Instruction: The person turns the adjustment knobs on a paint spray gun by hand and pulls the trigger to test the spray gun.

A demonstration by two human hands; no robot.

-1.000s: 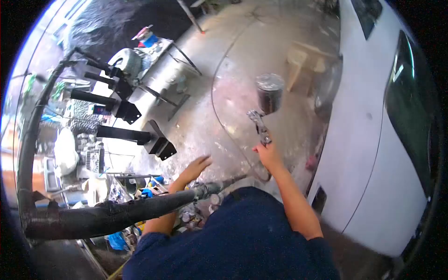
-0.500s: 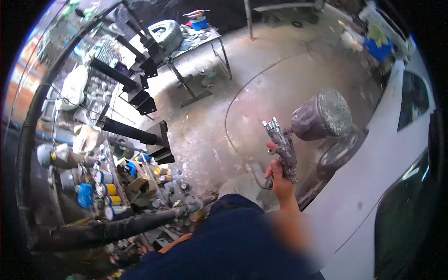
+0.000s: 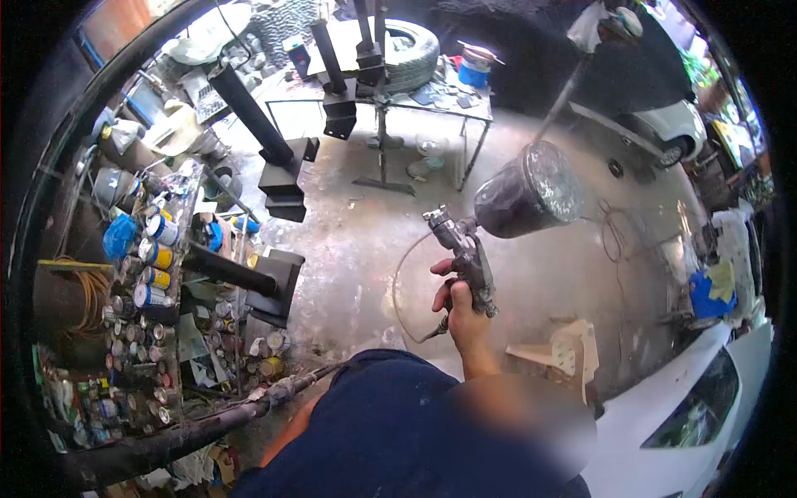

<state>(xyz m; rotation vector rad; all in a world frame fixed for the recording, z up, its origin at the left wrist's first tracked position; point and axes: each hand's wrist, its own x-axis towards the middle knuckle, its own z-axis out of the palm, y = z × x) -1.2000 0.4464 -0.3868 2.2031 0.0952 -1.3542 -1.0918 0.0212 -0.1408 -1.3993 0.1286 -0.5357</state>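
Observation:
My right hand [image 3: 466, 325] is wrapped round the handle of a paint-stained spray gun [image 3: 470, 264], held upright in front of me. A large dark cup [image 3: 513, 197] with a crusted, pale lid sits on the gun, leaning right. From the bottom of the handle a thin air hose [image 3: 397, 278] curves down and away to the left. To the gun's left, black metal posts with bracket-like ends [image 3: 281, 184] stick out in a row. Of my left arm only a strip of skin shows beside my dark shirt; the left hand is out of sight.
A dark pipe frame [image 3: 207, 427] crosses low on the left. Behind it stand shelves with several paint cans [image 3: 158, 253]. A table [image 3: 452, 106] at the back bears a tyre [image 3: 413, 56] and a blue bucket [image 3: 473, 75]. White car bodywork [image 3: 639, 423] is at lower right.
My view has swung to the right, so the table and black posts sit further right and more of the shelves shows. The spray gun, still in my right hand, appears slightly further left.

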